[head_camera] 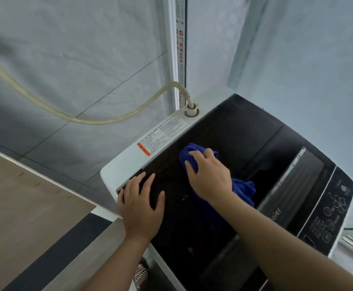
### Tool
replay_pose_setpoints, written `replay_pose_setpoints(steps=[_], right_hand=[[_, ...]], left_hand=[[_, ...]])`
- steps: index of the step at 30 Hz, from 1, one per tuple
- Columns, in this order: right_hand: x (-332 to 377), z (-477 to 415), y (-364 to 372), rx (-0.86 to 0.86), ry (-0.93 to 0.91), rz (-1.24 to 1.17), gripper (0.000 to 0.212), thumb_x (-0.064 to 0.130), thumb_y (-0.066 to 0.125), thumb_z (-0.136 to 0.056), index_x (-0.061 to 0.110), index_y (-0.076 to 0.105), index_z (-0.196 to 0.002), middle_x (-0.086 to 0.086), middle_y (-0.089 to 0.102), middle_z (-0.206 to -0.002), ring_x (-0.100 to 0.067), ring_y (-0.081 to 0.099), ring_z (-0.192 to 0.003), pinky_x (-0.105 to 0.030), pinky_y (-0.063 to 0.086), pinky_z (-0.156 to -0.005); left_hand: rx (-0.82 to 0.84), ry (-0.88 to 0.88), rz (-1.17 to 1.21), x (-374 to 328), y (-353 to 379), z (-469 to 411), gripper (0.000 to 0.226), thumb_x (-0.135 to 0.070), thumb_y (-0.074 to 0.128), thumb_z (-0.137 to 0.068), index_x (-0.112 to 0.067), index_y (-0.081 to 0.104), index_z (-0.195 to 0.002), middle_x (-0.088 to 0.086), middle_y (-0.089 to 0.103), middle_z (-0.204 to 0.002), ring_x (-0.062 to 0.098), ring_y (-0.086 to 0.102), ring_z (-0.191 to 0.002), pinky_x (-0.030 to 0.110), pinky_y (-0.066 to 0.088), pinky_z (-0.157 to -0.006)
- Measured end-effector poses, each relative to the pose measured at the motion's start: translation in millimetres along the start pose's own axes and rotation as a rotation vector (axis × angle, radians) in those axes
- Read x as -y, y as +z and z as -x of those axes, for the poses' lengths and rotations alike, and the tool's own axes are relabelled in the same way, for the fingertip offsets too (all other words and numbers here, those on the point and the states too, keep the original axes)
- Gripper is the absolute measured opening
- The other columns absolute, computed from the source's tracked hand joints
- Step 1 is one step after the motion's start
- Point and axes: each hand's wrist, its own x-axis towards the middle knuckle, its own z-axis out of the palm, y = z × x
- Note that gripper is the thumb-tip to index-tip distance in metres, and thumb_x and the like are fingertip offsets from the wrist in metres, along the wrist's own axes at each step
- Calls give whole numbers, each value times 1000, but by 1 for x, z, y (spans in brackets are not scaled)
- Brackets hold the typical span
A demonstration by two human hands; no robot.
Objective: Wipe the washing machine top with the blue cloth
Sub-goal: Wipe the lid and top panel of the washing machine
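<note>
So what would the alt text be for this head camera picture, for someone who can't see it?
A person's right hand presses a blue cloth onto the dark lid of a top-loading washing machine, while the left hand rests flat near the lid's edge. A pale hose plugs into the machine's back corner by a tiled wall.

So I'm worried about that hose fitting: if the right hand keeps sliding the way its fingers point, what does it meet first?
Probably the pale rear strip with the warning label, not the hose fitting, which sits further right.
</note>
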Motion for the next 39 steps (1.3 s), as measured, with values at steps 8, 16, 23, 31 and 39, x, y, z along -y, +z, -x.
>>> replay_pose_setpoints(steps=[8, 16, 23, 31, 39], right_hand=[[33, 73, 28, -85, 77, 58, 39, 50, 38, -92, 32, 46, -126, 1, 48, -108, -19, 57, -84, -30, 44, -58], [69, 33, 38, -232, 378, 42, 41, 45, 36, -95, 23, 45, -129, -9, 45, -118, -32, 57, -87, -33, 37, -60], [102, 84, 63, -206, 359, 83, 43, 48, 36, -94, 27, 45, -130, -5, 46, -115, -25, 59, -84, -29, 38, -58], [105, 10, 60, -291, 456, 97, 41, 45, 35, -95, 25, 45, -130, -7, 46, -120, -28, 57, -86, -29, 34, -60], [138, 33, 77, -248, 337, 66, 39, 45, 40, -94, 25, 47, -127, -5, 47, -116, -25, 57, -84, -30, 39, -61]], left_hand=[[136, 111, 111, 16, -16, -8, 52, -44, 33, -84, -20, 57, -124, 6, 51, -133, 26, 43, -123, 51, 33, -98], [152, 417, -9, 84, -27, -85, 41, -29, 45, -88, -10, 56, -122, 17, 50, -133, 38, 45, -118, 53, 40, -93], [163, 436, 34, 92, -25, -87, 42, -27, 48, -86, -16, 51, -127, 13, 46, -136, 32, 41, -120, 51, 39, -91], [192, 448, 31, 96, -23, -94, 44, -25, 55, -86, -20, 47, -129, 10, 44, -137, 29, 37, -124, 51, 37, -92], [384, 460, 215, 114, -30, -100, 48, -27, 50, -93, -24, 38, -139, 2, 25, -153, 23, 17, -137, 49, 21, -108]])
